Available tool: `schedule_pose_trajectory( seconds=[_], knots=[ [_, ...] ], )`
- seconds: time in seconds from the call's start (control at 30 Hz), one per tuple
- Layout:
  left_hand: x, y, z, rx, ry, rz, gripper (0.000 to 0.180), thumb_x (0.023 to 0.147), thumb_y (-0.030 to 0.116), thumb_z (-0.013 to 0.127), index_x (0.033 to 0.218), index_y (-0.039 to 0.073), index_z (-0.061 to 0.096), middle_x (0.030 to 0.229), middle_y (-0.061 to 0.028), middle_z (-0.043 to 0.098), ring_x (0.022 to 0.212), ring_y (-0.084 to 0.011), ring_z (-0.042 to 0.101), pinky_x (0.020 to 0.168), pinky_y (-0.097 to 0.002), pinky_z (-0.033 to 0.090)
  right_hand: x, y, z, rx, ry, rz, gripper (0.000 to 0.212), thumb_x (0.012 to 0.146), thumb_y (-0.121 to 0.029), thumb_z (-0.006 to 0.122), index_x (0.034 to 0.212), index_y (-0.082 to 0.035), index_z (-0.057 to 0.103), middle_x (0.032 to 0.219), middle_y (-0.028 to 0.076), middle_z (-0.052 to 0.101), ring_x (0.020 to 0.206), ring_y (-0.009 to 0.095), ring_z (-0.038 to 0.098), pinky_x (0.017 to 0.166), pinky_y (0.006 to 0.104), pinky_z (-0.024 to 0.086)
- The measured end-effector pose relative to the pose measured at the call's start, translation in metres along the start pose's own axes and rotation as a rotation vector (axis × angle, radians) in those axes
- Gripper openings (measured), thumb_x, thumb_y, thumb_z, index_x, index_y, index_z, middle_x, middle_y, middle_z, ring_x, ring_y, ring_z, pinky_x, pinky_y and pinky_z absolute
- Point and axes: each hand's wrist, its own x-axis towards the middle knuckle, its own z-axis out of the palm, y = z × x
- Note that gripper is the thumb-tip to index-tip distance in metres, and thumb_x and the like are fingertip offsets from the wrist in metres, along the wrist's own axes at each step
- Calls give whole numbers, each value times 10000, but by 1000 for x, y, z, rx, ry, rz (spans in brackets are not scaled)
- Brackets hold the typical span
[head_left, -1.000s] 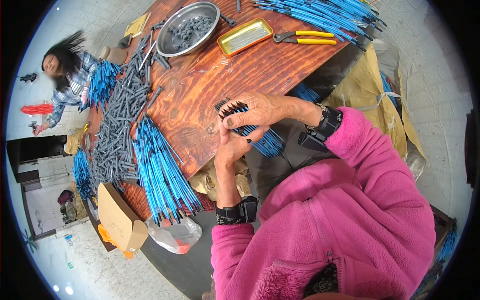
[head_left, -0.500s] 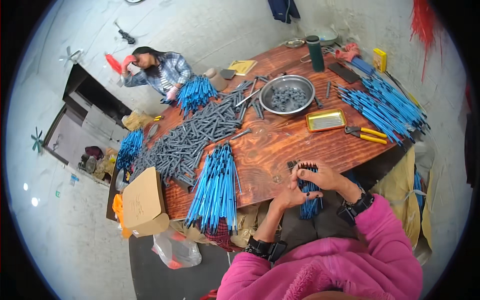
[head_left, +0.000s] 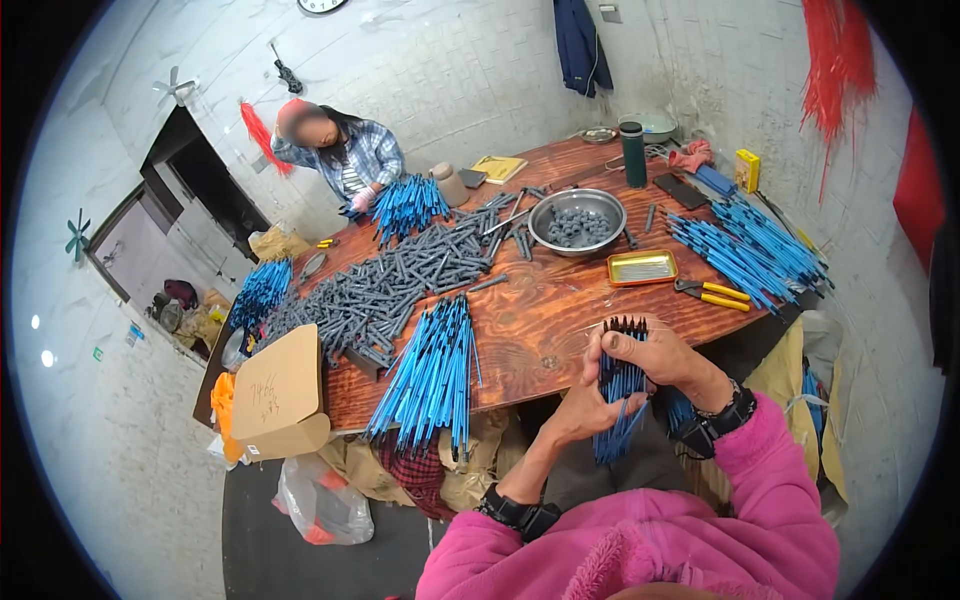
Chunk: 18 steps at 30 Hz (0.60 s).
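Note:
Just past the near table edge, above my lap, I hold a bundle of thin blue rods with black tips point(head_left: 621, 380), roughly upright, tips toward the table. My left hand point(head_left: 583, 408) wraps it from the left and lower side. From the right, my right hand point(head_left: 650, 352) closes round it near the black tips, thumb across the front. Some fingers are hidden behind the rods. To the left, a fanned stack of similar blue rods point(head_left: 425, 375) overhangs the table edge.
On the wooden table point(head_left: 530, 345) lie a heap of grey tubes point(head_left: 395, 275), a metal bowl point(head_left: 543, 230) of small grey parts, a yellow tray point(head_left: 612, 270) and yellow-handled pliers point(head_left: 715, 293). More blue rods point(head_left: 745, 250) lie right. A cardboard box point(head_left: 275, 395) sits left; a co-worker point(head_left: 375, 150) sits opposite.
The view has tipped upward, showing more wall. Both hands still hold the bundle, and more of its length shows between them. The co-worker's raised hand has moved from forehead to head top.

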Motion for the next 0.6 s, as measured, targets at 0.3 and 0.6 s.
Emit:
schedule_pose_trajectory(
  seconds=[0.3,0.6],
  knots=[
    [-45,-33,56,-550,-77,-159,326,892,245,736,1081,11,611,966,-78,694,949,-210,690,821,-334,566,-35,62,6,80,40,199,322,1008,-314,564,1020,3,618,918,108,687,878,188,683,805,317,557],
    [-54,-45,68,-552,-74,-279,299,903,189,714,1097,3,583,959,-88,698,906,-195,690,778,-330,579,-46,72,6,189,38,210,318,999,-312,571,1009,3,614,880,119,678,847,204,674,763,325,547]
  ],
)
